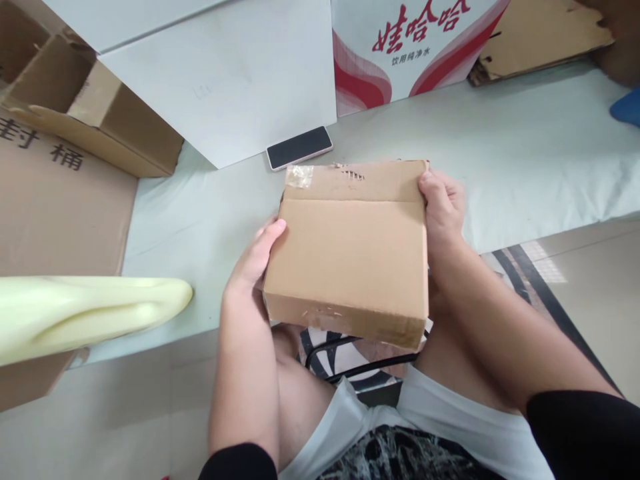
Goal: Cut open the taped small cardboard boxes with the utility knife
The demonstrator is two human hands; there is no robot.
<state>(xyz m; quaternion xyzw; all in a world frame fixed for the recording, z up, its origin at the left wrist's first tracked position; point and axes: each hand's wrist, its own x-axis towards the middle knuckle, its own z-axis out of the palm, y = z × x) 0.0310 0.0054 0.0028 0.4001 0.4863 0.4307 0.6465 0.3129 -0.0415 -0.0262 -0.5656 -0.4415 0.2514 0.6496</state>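
A brown cardboard box (350,257) is held in front of me over the table's front edge, tilted, with its broad face up. Clear tape sticks to its far left corner, and a torn patch shows along its far flap. My left hand (255,257) grips the box's left side, thumb on the top edge and the other fingers mostly hidden. Around the far right corner, my right hand (443,203) is closed on the box, thumb over the flap.
A phone (300,147) lies on the pale table cloth (525,153) beyond the box. White cartons (225,87) and a red-and-white printed carton (400,60) stand behind it. Left are open cardboard boxes (65,180) and a pale yellow object (95,310). Flattened cardboard (545,40) lies at the back right.
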